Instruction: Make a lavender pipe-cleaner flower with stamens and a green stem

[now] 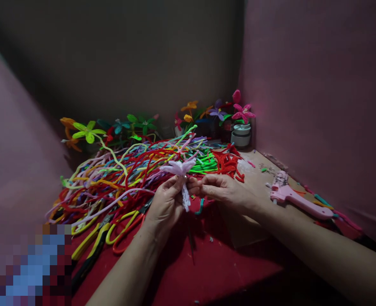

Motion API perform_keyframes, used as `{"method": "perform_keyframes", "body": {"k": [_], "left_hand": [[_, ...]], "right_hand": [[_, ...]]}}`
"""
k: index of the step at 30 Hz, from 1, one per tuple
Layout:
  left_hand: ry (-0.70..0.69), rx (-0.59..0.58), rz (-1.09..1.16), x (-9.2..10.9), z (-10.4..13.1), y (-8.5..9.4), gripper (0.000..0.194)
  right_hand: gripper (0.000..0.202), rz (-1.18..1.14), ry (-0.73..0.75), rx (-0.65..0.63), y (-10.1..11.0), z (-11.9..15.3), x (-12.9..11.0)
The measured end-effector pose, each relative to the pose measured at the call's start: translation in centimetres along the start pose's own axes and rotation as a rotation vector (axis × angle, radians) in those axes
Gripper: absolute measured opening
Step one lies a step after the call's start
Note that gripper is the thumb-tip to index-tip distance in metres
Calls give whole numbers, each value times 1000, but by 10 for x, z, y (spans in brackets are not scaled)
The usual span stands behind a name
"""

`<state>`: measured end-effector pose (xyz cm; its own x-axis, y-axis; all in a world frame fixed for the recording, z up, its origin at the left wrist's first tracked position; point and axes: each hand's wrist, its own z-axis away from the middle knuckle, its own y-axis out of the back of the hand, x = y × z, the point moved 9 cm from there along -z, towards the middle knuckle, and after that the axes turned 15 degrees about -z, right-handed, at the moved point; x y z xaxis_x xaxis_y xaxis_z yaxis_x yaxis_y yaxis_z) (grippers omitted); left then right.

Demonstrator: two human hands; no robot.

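Note:
A pale lilac pipe-cleaner flower (pixel 179 166) is pinched in my left hand (pixel 166 203), near the middle of the view. Its petals spread above the fingers, and one fuzzy petal hangs down below them. Close on its right, my right hand (pixel 228 190) is closed in a pinch, with its fingertips beside the flower's base. Whatever sits between those fingertips is too small to make out. Below my hands a thin dark stick (pixel 191 242) points down over the red cloth (pixel 220 263).
Behind my hands lies a heap of coloured pipe cleaners (pixel 133 165). Yellow-handled pliers (pixel 92 240) and red-and-yellow-handled scissors (pixel 124 231) lie at left. A pink glue gun (pixel 298 199) rests on cardboard at right. Finished flowers (pixel 89 131) and a lidded cup (pixel 240 136) line the back.

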<state>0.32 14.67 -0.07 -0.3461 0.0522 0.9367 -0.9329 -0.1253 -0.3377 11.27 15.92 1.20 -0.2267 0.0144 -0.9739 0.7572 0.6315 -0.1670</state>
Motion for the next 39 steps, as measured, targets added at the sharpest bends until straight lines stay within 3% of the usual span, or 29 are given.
{"method": "perform_keyframes", "body": {"k": [5, 11, 16, 21, 26, 33, 39], "left_hand": [[55, 6, -39, -7, -1, 2, 6], [44, -11, -104, -11, -5, 6, 12], [42, -106, -179, -16, 2, -7, 19], [20, -155, -189, -18, 6, -17, 23], [41, -160, -163, -22, 5, -18, 24], [68, -160, -150, -21, 8, -20, 28], [69, -220, -155, -22, 8, -21, 27]], "right_hand": [[18, -84, -44, 24, 11, -3, 13], [18, 14, -14, 152, 28, 0, -9], [12, -53, 68, 85, 12, -1, -19], [14, -244, 103, 148, 4, -4, -4], [17, -383, 94, 79, -8, -4, 1], [20, -261, 138, 246, 8, -6, 1], [21, -222, 164, 291, 14, -6, 6]]}}
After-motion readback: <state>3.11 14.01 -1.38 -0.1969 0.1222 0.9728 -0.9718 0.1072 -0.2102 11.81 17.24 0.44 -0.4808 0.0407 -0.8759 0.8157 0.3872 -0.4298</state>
